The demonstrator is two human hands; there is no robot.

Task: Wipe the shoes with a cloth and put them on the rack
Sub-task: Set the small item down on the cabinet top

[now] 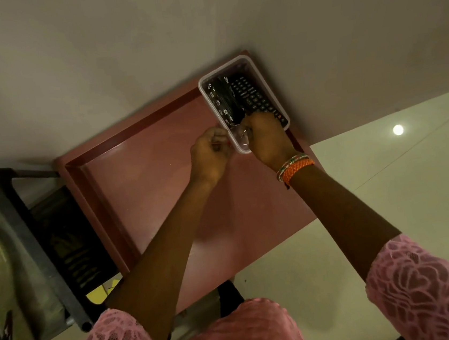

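A clear plastic container (250,63) stands at the far right corner of the pink table (149,184). Inside it lie a black cloth with white flowers (220,97) and a black remote control (257,96). My left hand (210,154) has its fingers curled against the container's near left wall. My right hand (265,137) reaches into the near end, fingers curled round the end of the black cloth. A grey metal rack (13,221) stands left of the table, with dark footwear (72,243) on a lower shelf, too dim to make out.
The table has a raised dark red rim (129,130) along its far and left sides and stands against a grey wall. A pale glossy floor (402,191) lies to the right. Something yellow (99,294) sits under the rack's near end.
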